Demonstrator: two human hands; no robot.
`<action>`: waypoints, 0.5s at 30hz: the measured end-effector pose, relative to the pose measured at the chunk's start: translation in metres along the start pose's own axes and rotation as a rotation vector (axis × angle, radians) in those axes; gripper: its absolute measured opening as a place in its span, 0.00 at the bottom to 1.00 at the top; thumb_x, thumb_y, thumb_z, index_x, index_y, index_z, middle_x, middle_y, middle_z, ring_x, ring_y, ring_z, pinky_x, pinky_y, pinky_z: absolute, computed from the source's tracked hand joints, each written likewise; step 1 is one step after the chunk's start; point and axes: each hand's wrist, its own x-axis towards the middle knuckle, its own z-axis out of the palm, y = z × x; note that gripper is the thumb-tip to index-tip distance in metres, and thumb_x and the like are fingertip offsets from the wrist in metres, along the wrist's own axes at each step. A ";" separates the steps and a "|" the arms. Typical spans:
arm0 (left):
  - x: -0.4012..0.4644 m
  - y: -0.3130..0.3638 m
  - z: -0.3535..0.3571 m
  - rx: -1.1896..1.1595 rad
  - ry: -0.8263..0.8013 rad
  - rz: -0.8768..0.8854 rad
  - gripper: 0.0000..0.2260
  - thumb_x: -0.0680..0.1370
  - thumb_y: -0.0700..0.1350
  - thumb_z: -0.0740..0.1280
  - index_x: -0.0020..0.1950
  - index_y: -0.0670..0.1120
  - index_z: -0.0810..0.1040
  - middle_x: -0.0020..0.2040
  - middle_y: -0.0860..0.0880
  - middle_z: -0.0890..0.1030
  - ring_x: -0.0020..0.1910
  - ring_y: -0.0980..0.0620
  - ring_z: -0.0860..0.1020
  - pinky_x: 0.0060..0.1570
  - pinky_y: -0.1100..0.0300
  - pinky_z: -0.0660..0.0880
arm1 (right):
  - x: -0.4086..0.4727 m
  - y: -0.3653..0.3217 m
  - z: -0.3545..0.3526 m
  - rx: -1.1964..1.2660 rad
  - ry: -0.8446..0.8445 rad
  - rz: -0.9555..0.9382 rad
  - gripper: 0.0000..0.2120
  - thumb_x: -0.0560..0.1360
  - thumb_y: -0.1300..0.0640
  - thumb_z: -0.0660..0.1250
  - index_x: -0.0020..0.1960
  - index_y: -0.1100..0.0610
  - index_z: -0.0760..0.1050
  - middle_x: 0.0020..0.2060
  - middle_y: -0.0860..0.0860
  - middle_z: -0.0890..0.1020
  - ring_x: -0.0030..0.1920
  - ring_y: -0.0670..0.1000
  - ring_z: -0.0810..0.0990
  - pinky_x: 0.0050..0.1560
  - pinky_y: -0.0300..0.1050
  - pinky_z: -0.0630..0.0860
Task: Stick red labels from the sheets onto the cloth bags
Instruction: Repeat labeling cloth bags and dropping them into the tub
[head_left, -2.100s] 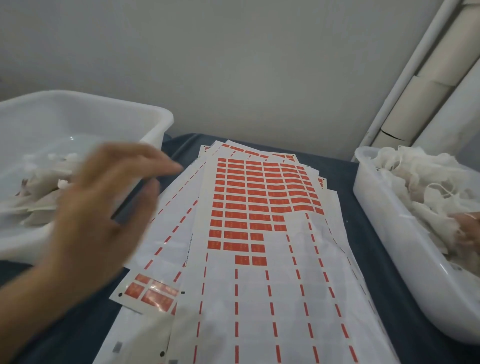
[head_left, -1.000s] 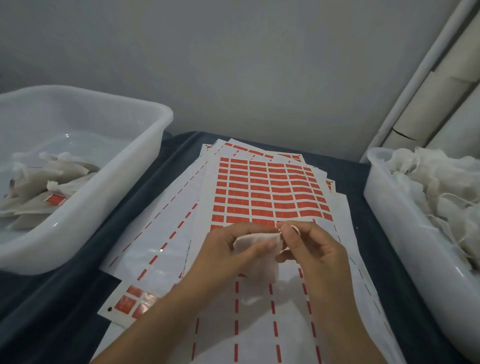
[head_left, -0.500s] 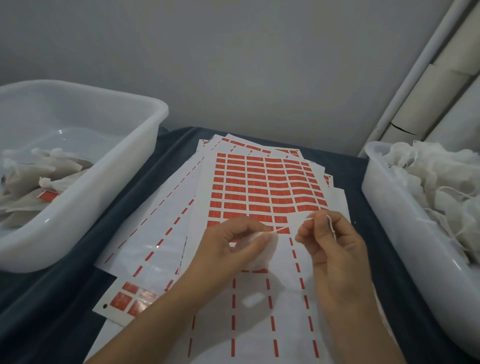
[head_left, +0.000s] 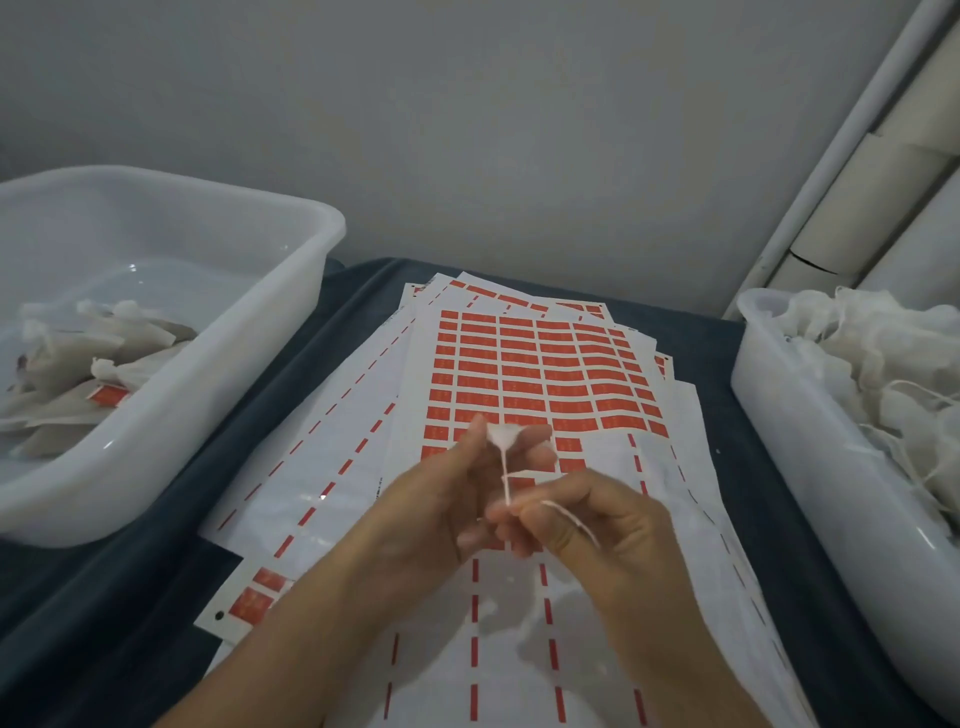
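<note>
Pinched in the left hand, a cloth bag hangs over the label sheets; the right hand grips its string. Labelled bags fill the left tub; many wait in the right tub.

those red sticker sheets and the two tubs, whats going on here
A person is labelling small cloth bags. The left hand pinches one cloth bag above the label sheets, while the right hand pulls its drawstring taut. No label is on this bag yet. The left tub holds labelled bags, the right tub a heap of plain ones.
</note>
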 end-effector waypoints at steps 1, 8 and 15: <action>-0.001 0.003 -0.003 -0.156 -0.003 0.002 0.21 0.70 0.54 0.63 0.57 0.44 0.80 0.43 0.47 0.84 0.32 0.53 0.82 0.30 0.63 0.77 | 0.000 0.001 0.002 -0.002 -0.031 0.016 0.06 0.69 0.55 0.67 0.40 0.50 0.83 0.34 0.42 0.84 0.37 0.42 0.82 0.39 0.29 0.76; -0.001 0.007 -0.013 -0.315 -0.103 0.009 0.08 0.69 0.49 0.67 0.35 0.45 0.79 0.31 0.49 0.74 0.22 0.56 0.67 0.20 0.69 0.65 | 0.007 0.008 -0.012 -0.183 0.313 0.089 0.08 0.65 0.46 0.63 0.39 0.48 0.77 0.37 0.31 0.81 0.44 0.34 0.79 0.39 0.20 0.69; -0.003 -0.001 -0.002 0.375 -0.180 -0.058 0.18 0.74 0.55 0.64 0.27 0.49 0.71 0.25 0.51 0.70 0.21 0.57 0.66 0.24 0.68 0.65 | 0.003 0.021 0.000 -0.179 0.203 0.080 0.10 0.72 0.47 0.57 0.47 0.51 0.71 0.50 0.33 0.80 0.51 0.35 0.79 0.44 0.26 0.74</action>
